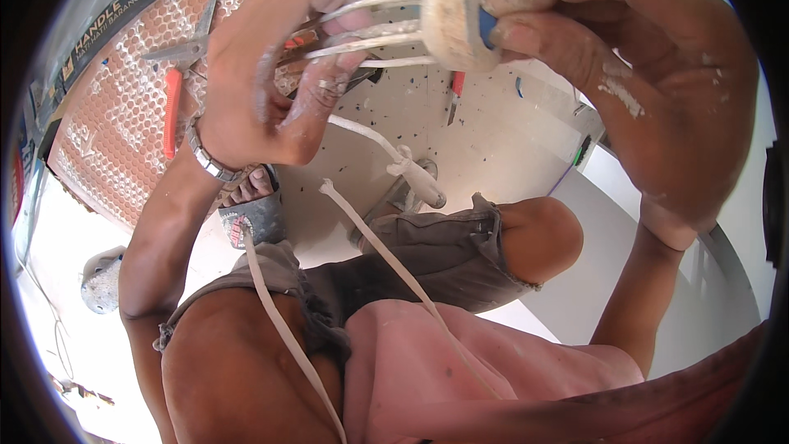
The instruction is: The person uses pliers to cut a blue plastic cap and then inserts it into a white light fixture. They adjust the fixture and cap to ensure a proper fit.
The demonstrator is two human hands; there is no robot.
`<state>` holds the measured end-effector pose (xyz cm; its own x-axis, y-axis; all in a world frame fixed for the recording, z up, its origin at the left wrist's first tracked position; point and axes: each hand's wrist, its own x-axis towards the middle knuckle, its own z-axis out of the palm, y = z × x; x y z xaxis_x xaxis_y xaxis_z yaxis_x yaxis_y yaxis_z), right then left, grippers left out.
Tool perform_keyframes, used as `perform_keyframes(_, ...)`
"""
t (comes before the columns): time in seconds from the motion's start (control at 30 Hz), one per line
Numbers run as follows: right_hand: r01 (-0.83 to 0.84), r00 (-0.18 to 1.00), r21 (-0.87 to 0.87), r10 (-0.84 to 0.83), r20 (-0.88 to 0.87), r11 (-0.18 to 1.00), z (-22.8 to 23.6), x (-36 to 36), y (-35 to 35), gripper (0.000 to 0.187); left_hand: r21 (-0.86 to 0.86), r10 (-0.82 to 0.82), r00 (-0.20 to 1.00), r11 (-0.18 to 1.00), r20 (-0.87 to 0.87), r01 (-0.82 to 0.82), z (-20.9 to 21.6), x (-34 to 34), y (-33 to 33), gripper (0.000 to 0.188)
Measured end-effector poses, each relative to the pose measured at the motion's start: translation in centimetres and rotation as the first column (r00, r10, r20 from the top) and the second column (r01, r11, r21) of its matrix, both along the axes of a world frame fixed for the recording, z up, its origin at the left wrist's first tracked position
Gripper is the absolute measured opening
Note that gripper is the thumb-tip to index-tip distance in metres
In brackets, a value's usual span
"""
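Note:
My right hand (625, 66) pinches a short, thick, round cream-coloured piece (450, 25) with a blue part at its right side, between thumb and fingers. Several white cords (382, 38) run from the left side of this piece into my left hand (275, 66). The fingers of that hand are closed on the cords, partly hidden from view. Below it hangs another white cord (366, 133), knotted near a thicker tube-like end (423, 185). Whitish residue marks both hands, and a metal watch (209, 154) circles my left wrist.
At left, a bubble-wrapped package (107, 131) carries scissors (189, 51) and an orange-handled cutter (172, 115). A red-handled knife (455, 94) lies on the speckled floor (329, 214). Two pale drawstrings (394, 267) (283, 325) hang across my legs. A curved white object (657, 279) stands at right.

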<state>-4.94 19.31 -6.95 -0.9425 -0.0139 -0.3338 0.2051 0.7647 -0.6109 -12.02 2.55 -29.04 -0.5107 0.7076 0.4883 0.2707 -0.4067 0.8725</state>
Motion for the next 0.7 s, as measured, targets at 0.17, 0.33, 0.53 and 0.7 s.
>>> perform_keyframes(0.17, 0.119, 0.989, -0.162, -0.103, 0.103, 0.980, -0.9, 0.7, 0.0, 0.016, 0.021, -0.036, 0.999, 0.999, 0.011, 0.035, 0.5, 0.4, -1.5, 0.026)
perform_keyframes(0.33, 0.200, 0.970, -0.151, -0.173, 0.173, 0.968, 0.0, 2.0, -0.6, 0.017, 0.042, -0.064, 0.997, 0.997, 0.036, 0.063, 0.4, 0.3, -1.6, 0.033)
perform_keyframes(0.53, 0.256, 0.961, -0.104, -0.241, 0.140, 0.961, 0.0, 0.3, -2.6, 0.019, 0.003, -0.122, 0.990, 0.993, 0.064, 0.122, 0.4, 0.0, -1.8, 0.039)
perform_keyframes(0.7, 0.089, 0.952, -0.075, -0.063, 0.300, 0.993, 0.9, -1.6, -1.4, 0.019, -0.022, -0.097, 0.994, 0.995, 0.058, 0.098, 0.1, -0.2, -1.9, 0.041)
